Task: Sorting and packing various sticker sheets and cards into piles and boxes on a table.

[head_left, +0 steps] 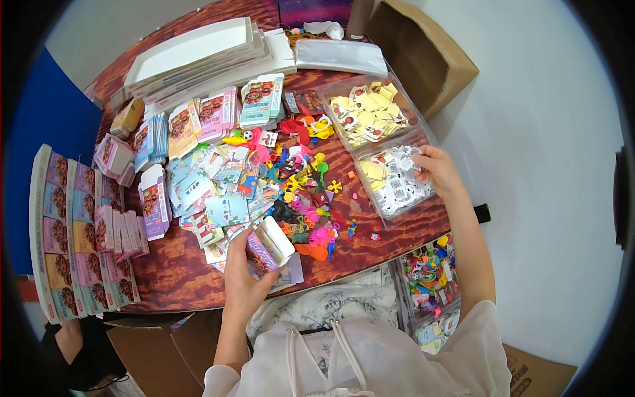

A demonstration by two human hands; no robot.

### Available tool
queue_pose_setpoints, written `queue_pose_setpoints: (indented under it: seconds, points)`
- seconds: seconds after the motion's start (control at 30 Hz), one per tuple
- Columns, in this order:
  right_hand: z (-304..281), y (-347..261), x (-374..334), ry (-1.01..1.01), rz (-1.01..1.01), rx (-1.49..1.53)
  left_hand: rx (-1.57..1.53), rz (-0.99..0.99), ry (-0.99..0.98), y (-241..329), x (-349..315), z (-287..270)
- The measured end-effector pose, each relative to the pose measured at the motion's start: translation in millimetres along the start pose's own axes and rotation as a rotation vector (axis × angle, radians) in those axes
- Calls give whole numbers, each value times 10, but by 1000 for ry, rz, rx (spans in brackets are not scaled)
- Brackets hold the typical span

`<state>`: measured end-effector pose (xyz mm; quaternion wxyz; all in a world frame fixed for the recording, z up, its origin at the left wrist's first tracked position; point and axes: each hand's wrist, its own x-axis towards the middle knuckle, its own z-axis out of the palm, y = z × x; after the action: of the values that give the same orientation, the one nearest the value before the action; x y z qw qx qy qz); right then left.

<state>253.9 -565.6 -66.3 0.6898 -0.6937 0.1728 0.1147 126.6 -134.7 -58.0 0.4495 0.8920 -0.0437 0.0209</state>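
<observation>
My left hand [242,264] is wrapped round a small purple-and-white cardboard box [280,239], whose top end is open and shows a white inside. The box tilts above the table's near edge. My right hand [438,171] is over a clear plastic tray [390,213], thumb and fingers pinched on a small whitish piece [411,159] too small to name. Below it lie many black-and-white printed paper pieces [405,187], with some pale yellow ones [375,173] beside them. Between my hands spreads a pile of colourful small plastic toys [307,192]. Printed cards [228,210] lie left of the toys.
Flat coloured boxes [218,116] stand in bundles behind the cards. White trays [192,49] are stacked at the back, near clear plastic bags [340,56]. Filled display trays [59,225] lean at left. A cardboard carton [430,53] sits back right. Another person's hand [68,341] shows lower left.
</observation>
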Motion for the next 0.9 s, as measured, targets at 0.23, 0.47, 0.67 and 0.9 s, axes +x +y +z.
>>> queue_pose_setpoints:
  seconds: [0.23, 0.47, 0.67, 0.9]
  points:
    - [115, -1, 86, -101, -2, -104, 8, -32, -4, -12, -43, -1]
    - [306, 33, 230, -1, -7, -174, 0, -43, 15, -16, -54, -14]
    - [482, 15, 254, 77, 0, -371, 17, -14, 17, -36, -62, -20]
    - [298, -89, 69, 151, -175, -123, 5, 38, 29, 14, -11, -34]
